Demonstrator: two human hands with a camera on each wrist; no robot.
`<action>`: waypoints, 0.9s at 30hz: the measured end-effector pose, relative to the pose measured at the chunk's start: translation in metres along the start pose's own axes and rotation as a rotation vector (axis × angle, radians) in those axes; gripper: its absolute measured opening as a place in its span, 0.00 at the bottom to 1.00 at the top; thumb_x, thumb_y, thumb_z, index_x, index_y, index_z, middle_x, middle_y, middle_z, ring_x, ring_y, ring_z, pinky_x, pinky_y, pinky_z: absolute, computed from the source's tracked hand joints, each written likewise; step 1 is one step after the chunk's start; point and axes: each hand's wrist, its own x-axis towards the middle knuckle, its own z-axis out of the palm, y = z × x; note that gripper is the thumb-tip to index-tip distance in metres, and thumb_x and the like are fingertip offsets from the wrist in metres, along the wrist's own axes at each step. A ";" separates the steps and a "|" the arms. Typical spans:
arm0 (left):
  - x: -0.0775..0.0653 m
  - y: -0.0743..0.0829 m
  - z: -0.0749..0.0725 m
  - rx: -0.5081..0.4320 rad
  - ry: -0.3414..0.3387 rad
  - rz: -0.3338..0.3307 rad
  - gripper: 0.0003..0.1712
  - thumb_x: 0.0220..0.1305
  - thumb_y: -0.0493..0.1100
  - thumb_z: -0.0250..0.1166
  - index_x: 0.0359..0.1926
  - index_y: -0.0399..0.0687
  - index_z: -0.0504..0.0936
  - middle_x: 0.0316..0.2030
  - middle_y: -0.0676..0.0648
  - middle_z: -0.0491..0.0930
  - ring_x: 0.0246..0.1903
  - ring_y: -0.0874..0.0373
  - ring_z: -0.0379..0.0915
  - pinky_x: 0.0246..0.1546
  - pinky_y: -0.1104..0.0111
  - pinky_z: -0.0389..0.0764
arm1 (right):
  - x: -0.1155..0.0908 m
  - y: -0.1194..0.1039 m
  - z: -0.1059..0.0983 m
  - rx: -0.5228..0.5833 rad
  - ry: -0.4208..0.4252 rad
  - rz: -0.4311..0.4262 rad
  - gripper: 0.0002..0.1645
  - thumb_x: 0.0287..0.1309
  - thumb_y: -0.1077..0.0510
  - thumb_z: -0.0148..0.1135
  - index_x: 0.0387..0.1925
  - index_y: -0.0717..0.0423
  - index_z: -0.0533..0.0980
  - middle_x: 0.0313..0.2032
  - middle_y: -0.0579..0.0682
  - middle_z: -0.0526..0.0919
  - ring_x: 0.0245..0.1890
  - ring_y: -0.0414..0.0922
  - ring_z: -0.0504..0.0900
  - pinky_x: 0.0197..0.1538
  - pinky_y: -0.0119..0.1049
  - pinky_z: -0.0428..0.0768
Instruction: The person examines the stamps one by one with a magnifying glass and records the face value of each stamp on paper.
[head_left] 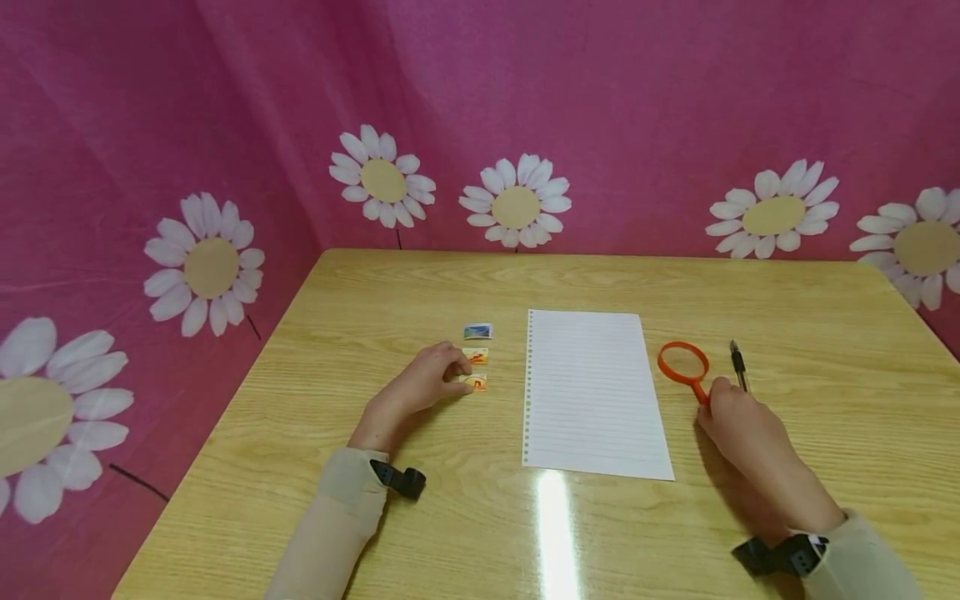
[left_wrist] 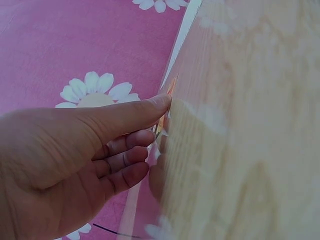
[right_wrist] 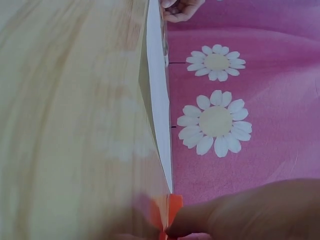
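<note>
On the table (head_left: 637,542) we see three small picture cards in a column, left of a lined white sheet (head_left: 592,392) with punched holes along its left edge. The far card (head_left: 478,332) is blue and green; the middle card (head_left: 477,356) and the near card (head_left: 479,382) are yellow with red.

Left hand (head_left: 429,382): at the two yellow cards, thumb and forefinger parted in a loose curve, thumb at the near card's left edge. We cannot tell how firmly either digit bears on them.

Right hand (head_left: 741,422): pinching the handle of a red magnifying glass (head_left: 700,392), its ring pointing away from the person, just right of the sheet. Beyond that hand we note a black pen (head_left: 738,365), its near end hidden by the fingers.

Behind everything, a pink cloth (head_left: 600,83) printed with white daisies.
</note>
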 end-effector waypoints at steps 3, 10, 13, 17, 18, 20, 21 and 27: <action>0.000 0.000 -0.001 -0.004 -0.002 0.023 0.10 0.61 0.42 0.69 0.41 0.42 0.81 0.34 0.47 0.73 0.34 0.58 0.65 0.38 0.70 0.68 | 0.001 0.002 -0.002 0.031 -0.016 0.001 0.10 0.53 0.67 0.56 0.26 0.69 0.64 0.17 0.59 0.70 0.15 0.54 0.72 0.19 0.50 0.70; 0.001 -0.001 -0.001 0.013 -0.002 0.047 0.10 0.62 0.43 0.69 0.41 0.43 0.80 0.34 0.47 0.73 0.34 0.58 0.64 0.38 0.70 0.68 | 0.001 0.010 -0.002 0.098 0.013 -0.014 0.07 0.53 0.67 0.57 0.28 0.71 0.69 0.19 0.58 0.74 0.18 0.49 0.70 0.23 0.43 0.70; 0.000 -0.001 -0.001 0.000 -0.001 0.043 0.10 0.61 0.42 0.69 0.41 0.43 0.80 0.34 0.47 0.73 0.34 0.58 0.64 0.38 0.70 0.67 | 0.001 0.012 -0.002 0.123 0.038 -0.008 0.08 0.53 0.67 0.58 0.30 0.72 0.71 0.21 0.60 0.76 0.20 0.49 0.70 0.24 0.41 0.69; 0.000 -0.001 -0.001 -0.013 -0.003 0.032 0.10 0.61 0.42 0.69 0.41 0.43 0.80 0.33 0.47 0.72 0.34 0.58 0.64 0.38 0.70 0.67 | 0.000 0.016 0.000 0.136 0.099 -0.015 0.07 0.53 0.68 0.59 0.30 0.72 0.73 0.22 0.61 0.77 0.21 0.48 0.70 0.25 0.39 0.68; 0.000 -0.001 -0.001 -0.016 -0.004 0.031 0.10 0.61 0.42 0.69 0.41 0.43 0.80 0.33 0.47 0.72 0.34 0.58 0.64 0.38 0.70 0.68 | 0.000 0.017 0.001 0.136 0.113 -0.019 0.07 0.52 0.68 0.59 0.30 0.72 0.73 0.22 0.61 0.77 0.21 0.48 0.70 0.25 0.39 0.68; 0.000 -0.002 -0.001 -0.018 -0.004 0.031 0.11 0.61 0.42 0.69 0.41 0.43 0.80 0.34 0.47 0.72 0.34 0.58 0.64 0.38 0.70 0.68 | 0.000 0.018 0.002 0.138 0.135 -0.024 0.07 0.52 0.68 0.60 0.30 0.72 0.73 0.22 0.61 0.77 0.21 0.48 0.70 0.25 0.39 0.67; 0.000 -0.003 0.000 -0.021 -0.004 0.032 0.11 0.61 0.42 0.70 0.41 0.43 0.80 0.34 0.47 0.73 0.34 0.58 0.64 0.38 0.70 0.68 | 0.000 0.019 0.002 0.138 0.143 -0.024 0.07 0.52 0.68 0.60 0.30 0.72 0.73 0.22 0.60 0.77 0.21 0.48 0.70 0.24 0.38 0.67; 0.000 -0.006 0.000 -0.023 0.001 0.054 0.10 0.61 0.42 0.70 0.41 0.43 0.80 0.34 0.46 0.73 0.33 0.59 0.65 0.37 0.71 0.68 | -0.001 0.022 0.003 0.138 0.201 -0.068 0.06 0.50 0.69 0.63 0.30 0.70 0.74 0.21 0.57 0.76 0.21 0.46 0.68 0.24 0.34 0.65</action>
